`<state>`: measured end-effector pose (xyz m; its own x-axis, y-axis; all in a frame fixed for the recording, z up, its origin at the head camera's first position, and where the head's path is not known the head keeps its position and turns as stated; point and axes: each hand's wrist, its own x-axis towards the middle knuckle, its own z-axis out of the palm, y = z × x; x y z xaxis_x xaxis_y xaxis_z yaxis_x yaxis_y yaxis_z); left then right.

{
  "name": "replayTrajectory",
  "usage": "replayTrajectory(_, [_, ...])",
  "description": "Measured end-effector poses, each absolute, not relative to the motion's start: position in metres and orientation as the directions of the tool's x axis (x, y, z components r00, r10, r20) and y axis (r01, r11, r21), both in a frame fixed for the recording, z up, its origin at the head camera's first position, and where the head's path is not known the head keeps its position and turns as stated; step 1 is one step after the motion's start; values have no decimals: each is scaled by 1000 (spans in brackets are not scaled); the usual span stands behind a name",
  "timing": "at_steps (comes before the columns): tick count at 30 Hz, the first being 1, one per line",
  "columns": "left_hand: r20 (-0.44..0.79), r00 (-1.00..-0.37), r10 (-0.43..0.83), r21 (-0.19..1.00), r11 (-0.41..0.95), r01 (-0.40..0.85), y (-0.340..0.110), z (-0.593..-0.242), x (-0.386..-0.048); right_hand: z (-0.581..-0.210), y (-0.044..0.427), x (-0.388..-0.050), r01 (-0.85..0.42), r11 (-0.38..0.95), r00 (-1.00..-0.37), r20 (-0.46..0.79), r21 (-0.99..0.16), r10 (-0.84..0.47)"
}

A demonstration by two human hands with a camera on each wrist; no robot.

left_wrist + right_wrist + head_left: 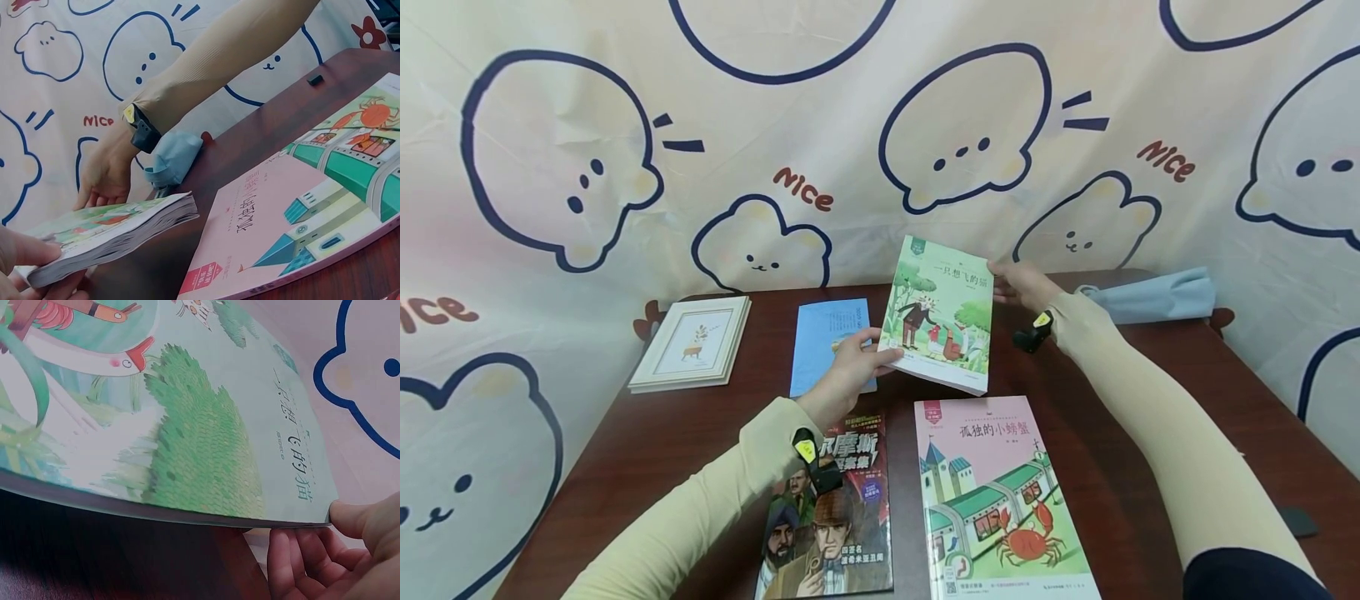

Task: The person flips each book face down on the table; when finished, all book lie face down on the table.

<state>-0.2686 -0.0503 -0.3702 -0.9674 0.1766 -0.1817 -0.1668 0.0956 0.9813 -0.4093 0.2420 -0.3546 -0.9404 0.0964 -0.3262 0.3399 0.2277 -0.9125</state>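
A green picture book [942, 312] is held tilted above the table between both hands. My left hand [850, 371] pinches its lower left corner, thumb on the cover and fingers beneath, as the left wrist view shows. At the upper right corner, my right hand [1026, 285] pinches the book; in the right wrist view the thumb [350, 519] lies at the cover's edge, fingers curled below. Behind the left hand lies a blue book [827, 333]. Nearer me are a dark detective book [838, 533] and a pink book with a red crab [992, 492], both flat.
A white picture frame or framed-print box [692, 343] lies at the back left of the brown table [647, 475]. A light blue cloth pouch [1157, 296] is at the back right. A small dark object [1297, 522] sits near the right edge. A patterned curtain [850, 125] hangs behind.
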Motion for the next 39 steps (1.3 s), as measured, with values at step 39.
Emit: replayTrajectory(39, [-110, -980, 165, 989, 121, -90, -50, -365, -268, -350, 240, -404, 378, 121, -922, -362, -918, 137])
